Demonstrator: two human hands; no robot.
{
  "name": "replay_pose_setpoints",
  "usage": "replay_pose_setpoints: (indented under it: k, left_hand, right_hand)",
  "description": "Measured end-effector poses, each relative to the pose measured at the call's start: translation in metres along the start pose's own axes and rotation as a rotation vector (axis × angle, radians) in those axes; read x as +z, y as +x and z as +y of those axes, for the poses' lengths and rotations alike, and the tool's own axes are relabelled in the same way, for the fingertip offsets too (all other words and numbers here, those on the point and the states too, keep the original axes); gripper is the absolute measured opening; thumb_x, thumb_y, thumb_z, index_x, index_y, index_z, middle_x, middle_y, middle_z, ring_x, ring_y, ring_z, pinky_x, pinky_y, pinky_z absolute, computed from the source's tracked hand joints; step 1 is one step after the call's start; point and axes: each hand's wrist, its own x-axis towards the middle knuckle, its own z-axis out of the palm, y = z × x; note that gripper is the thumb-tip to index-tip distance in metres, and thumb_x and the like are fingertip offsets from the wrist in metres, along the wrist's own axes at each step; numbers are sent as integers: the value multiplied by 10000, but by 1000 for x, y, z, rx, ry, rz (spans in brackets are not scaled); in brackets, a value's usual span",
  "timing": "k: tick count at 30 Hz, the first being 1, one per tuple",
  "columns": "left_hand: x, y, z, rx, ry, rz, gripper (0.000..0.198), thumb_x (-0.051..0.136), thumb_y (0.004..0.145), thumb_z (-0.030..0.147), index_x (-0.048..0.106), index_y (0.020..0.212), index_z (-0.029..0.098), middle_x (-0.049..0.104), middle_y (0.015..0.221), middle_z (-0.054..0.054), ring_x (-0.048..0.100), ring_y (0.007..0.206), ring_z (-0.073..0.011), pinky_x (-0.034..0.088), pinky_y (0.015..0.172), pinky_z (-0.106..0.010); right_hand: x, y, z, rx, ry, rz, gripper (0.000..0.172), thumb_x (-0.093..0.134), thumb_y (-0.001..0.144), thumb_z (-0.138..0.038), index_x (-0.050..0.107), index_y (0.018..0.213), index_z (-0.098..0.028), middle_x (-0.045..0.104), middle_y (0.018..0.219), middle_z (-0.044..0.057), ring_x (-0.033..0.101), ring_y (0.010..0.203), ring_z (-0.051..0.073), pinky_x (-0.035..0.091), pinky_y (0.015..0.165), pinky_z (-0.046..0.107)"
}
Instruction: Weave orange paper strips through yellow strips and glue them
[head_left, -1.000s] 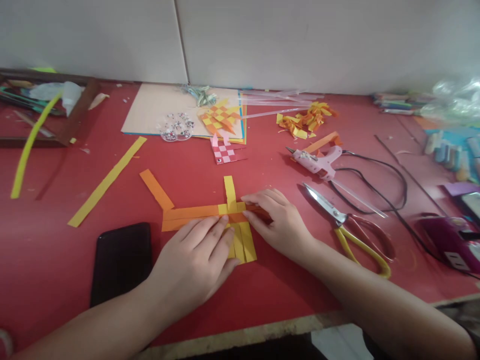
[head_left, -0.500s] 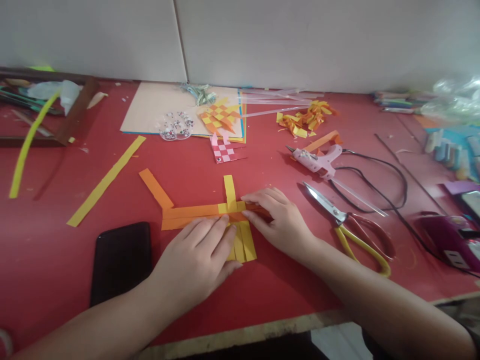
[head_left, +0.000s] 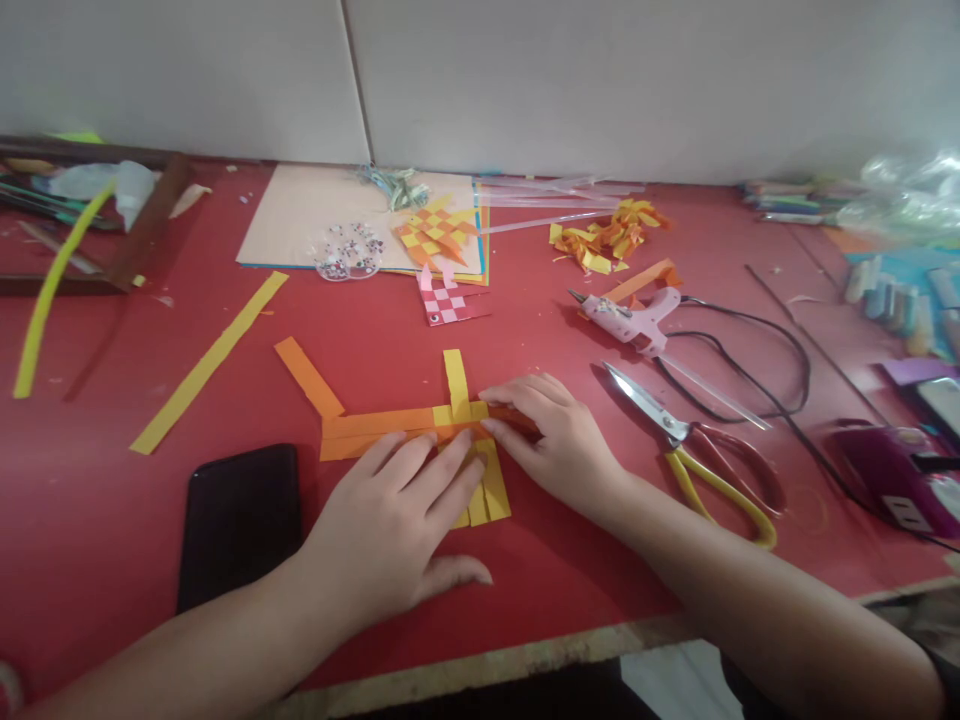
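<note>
Orange and yellow paper strips (head_left: pixel 390 425) lie crossed in a partial weave on the red table (head_left: pixel 112 500). My left hand (head_left: pixel 390 530) rests flat on them with fingers stretched out, pressing down where the yellow strips (head_left: pixel 491 490) run toward me. My right hand (head_left: pixel 551 435) lies just to the right, fingertips pressed together on the orange strip at the weave's right side. A single yellow strip end (head_left: pixel 454 375) sticks out beyond the weave. What the right fingers pinch is partly hidden.
A black phone (head_left: pixel 236 525) lies left of my left hand. Scissors with yellow handles (head_left: pixel 697 450) and a pink glue gun (head_left: pixel 634 320) with its cord lie to the right. Loose yellow strip (head_left: pixel 210 360), finished woven pieces (head_left: pixel 439 235), googly eyes (head_left: pixel 346 250) and scraps (head_left: pixel 607 240) sit further back.
My left hand's fingers have slid slightly down and right over the yellow strips, the thumb spreading out. The right hand has stayed in place.
</note>
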Motion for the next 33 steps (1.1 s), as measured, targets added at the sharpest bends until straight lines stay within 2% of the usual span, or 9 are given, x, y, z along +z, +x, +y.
replay_pose_setpoints:
  k: [7,18,22,27,33]
  left_hand:
    - [1,0,1,10,-9,6,675,418,923,629,590,1296,94,611,1325,-131,570,1115,-323,401,968,-469]
    - [5,-1,1,21,-27,-6,697,388,925,644,593,1281,81,608,1321,-156,605,1100,-336,450,968,-501]
    - [5,-1,2,-28,-25,54,753,420,920,630,570,1266,-22,627,1255,-219,602,1100,-356,494,943,-487]
    - [5,0,1,-55,-11,35,612,470,941,514,636,1153,-36,657,1155,-225,615,1054,-350,528,923,-470]
    - [4,0,2,-74,-16,41,617,442,951,516,643,1154,-31,667,1140,-221,620,1037,-343,556,886,-462]
  right_hand:
    - [1,-1,1,6,6,4,135,594,885,-179,636,1010,-211,705,925,47,629,875,195,492,817,358]
    - [0,0,0,1,13,5,137,596,881,-164,631,1007,-202,700,925,46,624,879,190,489,814,342]
    - [0,0,1,-11,4,7,150,599,878,-153,631,1018,-195,702,932,49,626,885,192,489,816,343]
    - [1,-1,2,-16,-4,4,138,598,888,-178,628,1020,-201,703,939,52,629,890,201,492,818,353]
    - [0,0,1,-8,-1,6,124,603,884,-179,631,1003,-198,700,926,50,625,879,198,491,815,348]
